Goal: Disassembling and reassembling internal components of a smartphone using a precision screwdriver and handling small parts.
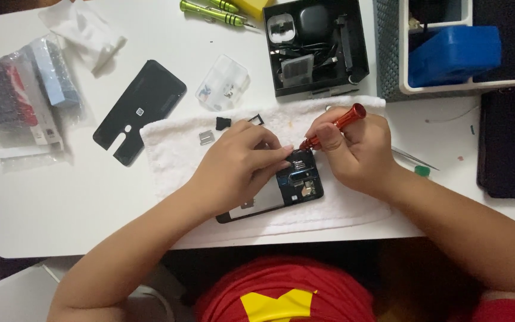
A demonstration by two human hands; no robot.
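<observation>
An opened black phone lies on a white towel on the white table. My left hand rests on top of the phone, fingers pinched at its upper end, covering most of it. My right hand grips a red screwdriver, its tip down at the phone's top near my left fingertips. The phone's black back cover lies off the towel to the left. Small loose parts sit on the towel's upper left.
A black open box with accessories stands at the back. Green screwdrivers and a clear plastic case lie near it. Plastic bags at left, grey basket with blue object at right, tweezers, dark pad.
</observation>
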